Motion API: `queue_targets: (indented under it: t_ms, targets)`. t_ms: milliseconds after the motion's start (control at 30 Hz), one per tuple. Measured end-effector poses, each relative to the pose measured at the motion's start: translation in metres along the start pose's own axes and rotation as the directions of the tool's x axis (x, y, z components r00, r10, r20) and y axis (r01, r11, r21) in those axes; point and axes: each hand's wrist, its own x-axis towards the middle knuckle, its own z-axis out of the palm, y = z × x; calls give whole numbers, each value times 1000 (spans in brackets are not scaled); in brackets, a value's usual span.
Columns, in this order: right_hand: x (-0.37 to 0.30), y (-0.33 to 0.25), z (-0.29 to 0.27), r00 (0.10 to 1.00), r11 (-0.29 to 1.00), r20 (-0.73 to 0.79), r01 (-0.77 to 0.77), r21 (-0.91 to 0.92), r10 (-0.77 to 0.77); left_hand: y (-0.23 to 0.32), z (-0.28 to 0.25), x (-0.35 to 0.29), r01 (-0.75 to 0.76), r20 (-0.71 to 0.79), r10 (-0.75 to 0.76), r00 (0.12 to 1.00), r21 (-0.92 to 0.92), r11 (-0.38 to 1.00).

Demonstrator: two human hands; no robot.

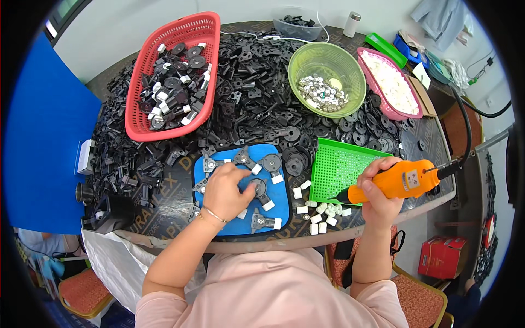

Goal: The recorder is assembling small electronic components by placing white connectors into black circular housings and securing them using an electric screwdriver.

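Observation:
My right hand (380,192) is wrapped round an orange electric screwdriver (398,181), its dark tip pointing left over the green basket's near edge. My left hand (225,188) hovers low over a blue mat (278,203), fingers bent, thumb and forefinger apart with nothing visible between them. Beside the thumb lies a round black part (259,188) with a white end piece. Several similar black assemblies with white ends rest on the mat, including one at the near side (262,221) and one at the far right (272,163). My left palm hides some of the mat.
A green basket (333,169) stands right of the mat, with loose white caps (316,218) in front. Behind are black parts (246,71) in a heap, a red basket (215,65) of assemblies, a green colander (306,54) of metal pieces and a pink basket (413,104) of white pieces.

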Motion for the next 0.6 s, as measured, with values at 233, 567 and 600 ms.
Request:
queue_targets:
  t_ms: [233, 567, 600]
  targets:
    - [-2, 1, 2, 1000, 1000, -5, -8, 2, 8, 8, -5, -3, -216, 96, 206, 974, 114, 970]
    - [-2, 0, 2, 1000, 1000, -21, -11, -16, 10, 16, 2, -10, -177, 60, 168, 984, 192, 965]
    - [-2, 1, 2, 1000, 1000, -24, -9, -21, 9, 16, 3, -11, -175, 60, 166, 984, 192, 966]
